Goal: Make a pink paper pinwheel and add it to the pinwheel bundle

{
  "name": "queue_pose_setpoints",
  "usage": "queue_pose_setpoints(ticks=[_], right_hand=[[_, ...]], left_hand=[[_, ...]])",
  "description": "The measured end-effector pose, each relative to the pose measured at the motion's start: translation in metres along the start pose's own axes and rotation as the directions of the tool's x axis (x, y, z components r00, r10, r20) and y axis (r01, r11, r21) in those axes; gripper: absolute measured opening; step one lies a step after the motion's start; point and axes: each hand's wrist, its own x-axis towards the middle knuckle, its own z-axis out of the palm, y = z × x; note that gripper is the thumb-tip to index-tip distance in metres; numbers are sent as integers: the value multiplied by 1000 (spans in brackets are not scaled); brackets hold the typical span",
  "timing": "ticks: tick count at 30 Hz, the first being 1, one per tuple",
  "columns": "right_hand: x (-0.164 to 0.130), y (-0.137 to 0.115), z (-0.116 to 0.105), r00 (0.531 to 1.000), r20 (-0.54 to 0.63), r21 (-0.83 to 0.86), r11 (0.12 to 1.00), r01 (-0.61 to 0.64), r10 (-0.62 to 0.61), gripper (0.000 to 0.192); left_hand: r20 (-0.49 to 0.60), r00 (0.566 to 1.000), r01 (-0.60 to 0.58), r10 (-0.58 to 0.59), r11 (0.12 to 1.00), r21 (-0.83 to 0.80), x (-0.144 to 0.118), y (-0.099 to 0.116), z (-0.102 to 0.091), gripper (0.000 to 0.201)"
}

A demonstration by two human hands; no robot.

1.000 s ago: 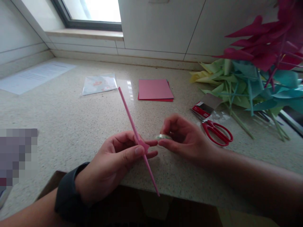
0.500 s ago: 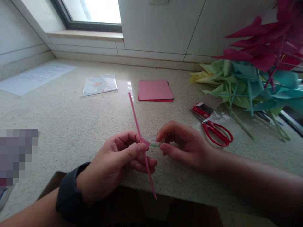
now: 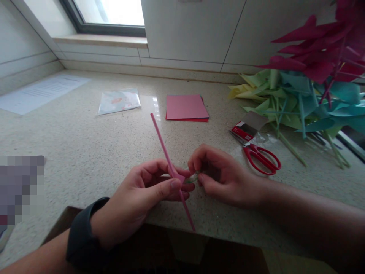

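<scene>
My left hand (image 3: 142, 198) pinches a thin pink rolled paper stick (image 3: 162, 142) near its middle, just above the counter's front edge. The stick slants from upper left to lower right, with a small loose paper flap at the pinch. My right hand (image 3: 222, 175) sits right beside it, fingertips touching the left fingertips, and holds a small roll of clear tape (image 3: 193, 177) against the stick. Most of the tape roll is hidden by the fingers.
Red scissors (image 3: 261, 158) and a small red box (image 3: 243, 131) lie right of my hands. A stack of pink paper sheets (image 3: 186, 107) and a clear plastic sleeve (image 3: 119, 101) lie further back. Folded paper pinwheels (image 3: 308, 95) in green, teal and magenta are piled at right. A printed sheet (image 3: 42, 91) lies far left.
My right hand has closed in on the left until the fingertips meet, bringing the tape roll onto the stick. The stick has tilted and shifted a little in my left hand.
</scene>
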Motion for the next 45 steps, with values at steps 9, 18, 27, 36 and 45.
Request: queue_pose_setpoints(ticks=[9, 18, 27, 36, 45], right_hand=[[1, -2, -4, 994, 102, 38, 998, -54, 50, 10], [2, -6, -6, 979, 190, 37, 996, -85, 77, 6], [2, 0, -8, 975, 215, 105, 992, -75, 51, 12], [4, -5, -6, 967, 233, 99, 987, -128, 102, 12], [2, 4, -8, 973, 231, 303, 948, -96, 25, 9]], left_hand=[[-37, 999, 5, -7, 1000, -28, 0, 0, 2, 11], [9, 1000, 24, -24, 999, -24, 0, -2, -2, 11], [10, 1000, 25, -25, 999, -35, 0, -1, 0, 10], [14, 1000, 15, -15, 1000, -4, 0, 0, 1, 10], [-19, 1000, 20, -20, 1000, -7, -1, 1, 1, 10]])
